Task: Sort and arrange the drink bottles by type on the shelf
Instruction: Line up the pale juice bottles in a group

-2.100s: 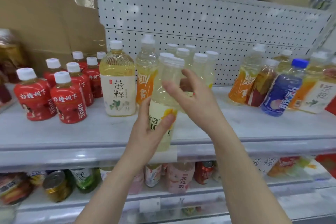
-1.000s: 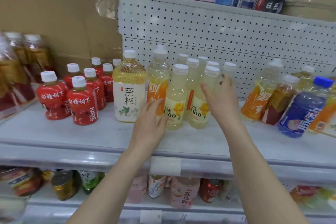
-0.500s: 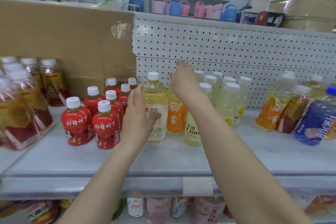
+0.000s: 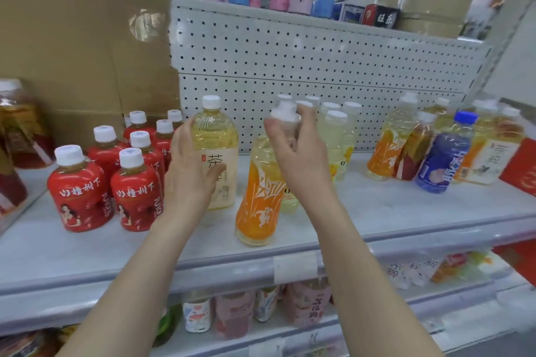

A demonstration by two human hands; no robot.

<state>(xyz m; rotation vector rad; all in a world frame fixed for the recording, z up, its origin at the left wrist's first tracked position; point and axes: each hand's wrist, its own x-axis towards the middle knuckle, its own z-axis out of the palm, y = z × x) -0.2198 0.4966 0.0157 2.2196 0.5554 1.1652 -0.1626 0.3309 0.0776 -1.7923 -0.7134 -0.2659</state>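
Observation:
My right hand grips the neck of an orange-labelled juice bottle and holds it tilted toward me near the front of the white shelf. My left hand curls round the side of a wide pale tea bottle with a cream label. Behind my right hand stands a cluster of pale yellow C100 bottles, partly hidden. Several red-labelled bottles stand in rows to the left.
A mixed group stands at the right: an orange bottle, a brown tea bottle, a blue bottle and more tea bottles. Cardboard backs the left side. Large amber bottles sit far left. A lower shelf holds cans and bottles.
My right hand moved from the yellow bottles to the orange bottle's top and pulled it forward, tilted. My left hand left the yellow bottle and took hold of the wide tea bottle.

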